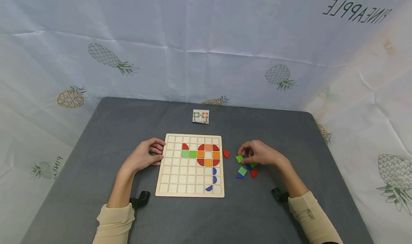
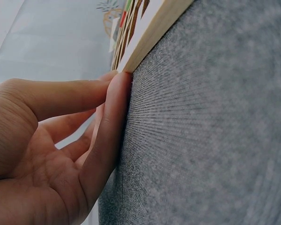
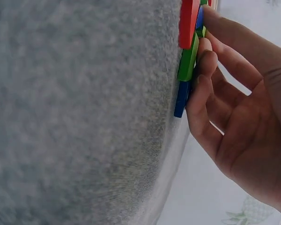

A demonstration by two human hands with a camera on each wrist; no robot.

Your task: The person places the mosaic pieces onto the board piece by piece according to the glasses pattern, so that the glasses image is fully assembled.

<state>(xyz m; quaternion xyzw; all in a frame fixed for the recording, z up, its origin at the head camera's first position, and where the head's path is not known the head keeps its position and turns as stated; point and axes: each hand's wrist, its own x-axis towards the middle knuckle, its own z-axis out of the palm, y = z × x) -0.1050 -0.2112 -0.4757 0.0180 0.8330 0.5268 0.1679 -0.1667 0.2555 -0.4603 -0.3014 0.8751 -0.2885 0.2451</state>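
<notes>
A wooden grid board [image 1: 173,179] lies on the table, with red quarter-circles, orange squares [image 1: 208,162], green squares [image 1: 192,154] and blue half-circles [image 1: 214,179] in its cells. My left hand [image 1: 146,154] touches the board's left edge with thumb and fingertips; the left wrist view shows the fingers fairly straight against that edge. To the right of the board, my right hand [image 1: 260,153] pinches a green square tile [image 1: 239,159] between thumb and index finger. Under and around this hand lie more tiles: a green square [image 1: 242,171], a red quarter-circle [image 1: 254,173] and blue pieces [image 3: 181,99].
A small pattern card [image 1: 201,116] stands behind the board, showing coloured shapes on a grid. One red quarter-circle tile [image 1: 226,154] lies close to the board's right edge. The grey table [image 1: 186,219] meets a pineapple-print curtain [image 1: 199,76] at the back and sides.
</notes>
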